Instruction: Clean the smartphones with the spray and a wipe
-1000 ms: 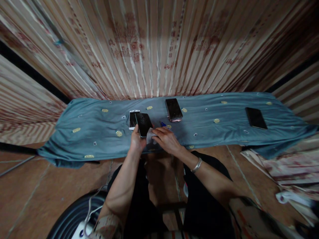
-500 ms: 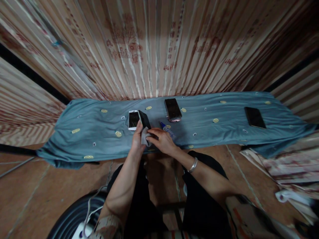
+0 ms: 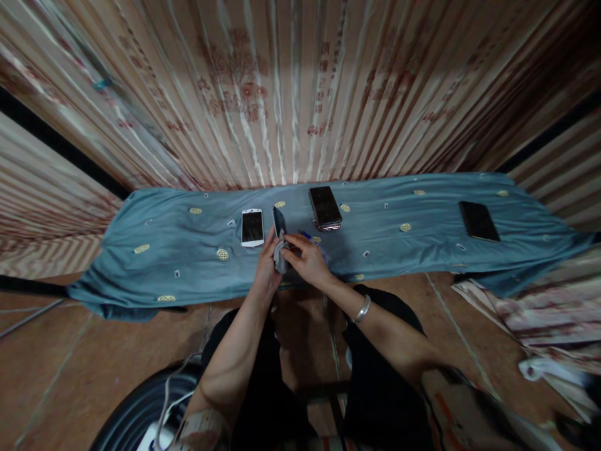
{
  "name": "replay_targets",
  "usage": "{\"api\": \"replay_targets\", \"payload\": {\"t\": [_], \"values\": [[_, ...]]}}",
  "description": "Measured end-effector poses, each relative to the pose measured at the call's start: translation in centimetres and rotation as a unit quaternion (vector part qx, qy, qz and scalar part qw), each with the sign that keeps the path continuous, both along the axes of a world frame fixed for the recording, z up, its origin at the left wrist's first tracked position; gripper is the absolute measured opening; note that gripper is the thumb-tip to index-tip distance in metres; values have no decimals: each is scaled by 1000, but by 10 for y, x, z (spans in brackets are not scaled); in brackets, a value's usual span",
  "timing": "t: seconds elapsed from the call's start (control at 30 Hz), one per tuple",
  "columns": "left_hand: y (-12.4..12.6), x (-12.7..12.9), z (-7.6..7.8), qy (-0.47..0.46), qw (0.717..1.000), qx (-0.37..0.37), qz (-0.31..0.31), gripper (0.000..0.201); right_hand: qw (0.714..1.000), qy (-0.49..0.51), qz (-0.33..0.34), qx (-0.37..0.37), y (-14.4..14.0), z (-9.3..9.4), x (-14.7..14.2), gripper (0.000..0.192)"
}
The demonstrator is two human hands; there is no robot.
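Note:
My left hand [image 3: 267, 266] grips a dark smartphone [image 3: 278, 219] that is tilted nearly on edge, its upper part sticking out above my fingers. My right hand [image 3: 307, 258] pinches a grey cloth [image 3: 281, 255] and presses it against the phone's lower part. A white smartphone [image 3: 252, 227] with a dark screen lies flat just left of the held phone. Partly hidden behind my right hand is a blue-tipped object [image 3: 307, 236], its kind unclear. A stack of dark phones [image 3: 325, 207] sits beyond my right hand.
A blue-green cloth with yellow prints [image 3: 197, 232] covers the narrow table. Far right on it lies a black phone-like slab [image 3: 479, 220]. Pleated curtains [image 3: 291, 94] hang close behind and at both sides. A black round stool [image 3: 136, 407] with a white cabled device stands lower left.
The held phone has turned more edge-on and shifted slightly right, uncovering the white phone. Both hands moved a little with it, the cloth still in my right fingers.

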State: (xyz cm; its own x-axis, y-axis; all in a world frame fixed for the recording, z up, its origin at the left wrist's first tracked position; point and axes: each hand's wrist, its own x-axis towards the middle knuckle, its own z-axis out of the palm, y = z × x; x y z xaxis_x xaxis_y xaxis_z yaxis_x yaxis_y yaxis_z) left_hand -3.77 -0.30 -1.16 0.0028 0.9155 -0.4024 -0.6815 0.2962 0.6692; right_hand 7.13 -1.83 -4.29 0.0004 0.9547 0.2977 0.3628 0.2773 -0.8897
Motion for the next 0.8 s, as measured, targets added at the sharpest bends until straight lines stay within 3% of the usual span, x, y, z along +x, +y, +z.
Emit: {"api": "replay_targets", "payload": {"t": [0.23,0.43,0.53,0.8], "values": [[-4,9,-5,-36,999,-10,-7,41,999,-6,-32,7,7,0,7,34],[-12,18,-8,-45,997,-11,-64,36,995,-53,-77,36,20,2,18,33],[-13,21,-14,-33,998,-3,-51,29,990,-88,-94,55,23,2,20,32],[-15,25,-23,-31,998,10,-53,32,978,-167,-78,99,21,2,20,35]]}}
